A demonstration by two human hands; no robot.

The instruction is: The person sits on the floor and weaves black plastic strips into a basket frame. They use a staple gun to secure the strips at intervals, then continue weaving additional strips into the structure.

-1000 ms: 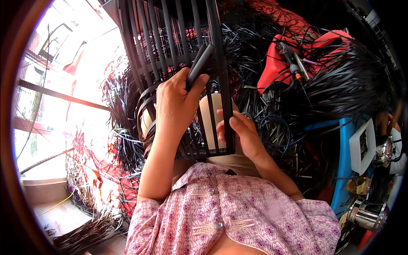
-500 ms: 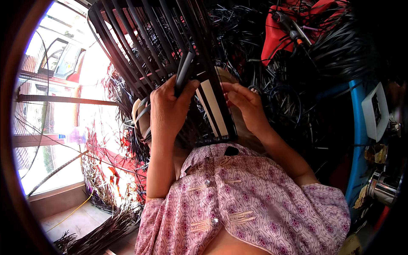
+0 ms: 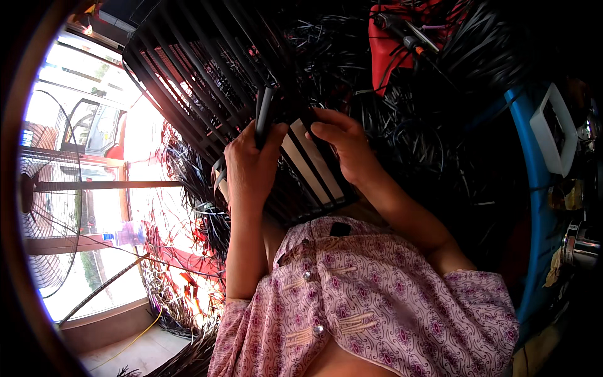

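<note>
- Slatted black frame [image 3: 221, 70] lies tilted over the person's lap, beyond the patterned shirt [image 3: 383, 295]; pale cloth shows between its near slats.
- Left hand [image 3: 250, 164]: thumb and fingers closed round a folded black strip [image 3: 266, 113] that stands up out of the grip, above the slats.
- Right hand [image 3: 344, 141]: partly curled, thumb toward fingers, at the frame's right-hand edge. Fingertips lost against dark material; cannot tell whether they pinch anything.
- Risk, slipping fold: the strip looks springy. If the left thumb eases off, it could open out or twist in the hand.
- Risk, shifting frame: I see no clamp, and the lap is a poor rest. An uneven pull from either hand might swing or tip it.
- Risk, wrong gap: slats are close-set and dark on dark, glare from the left side. Easy to misjudge which one a finger is on.
- Risk, snagging: a heap of loose black strips [image 3: 402, 119] lies just beyond the right hand; an end could catch on the frame.
- Risk, fingers: slat edges may be hard enough to scrape a knuckle if a hand slips.
</note>
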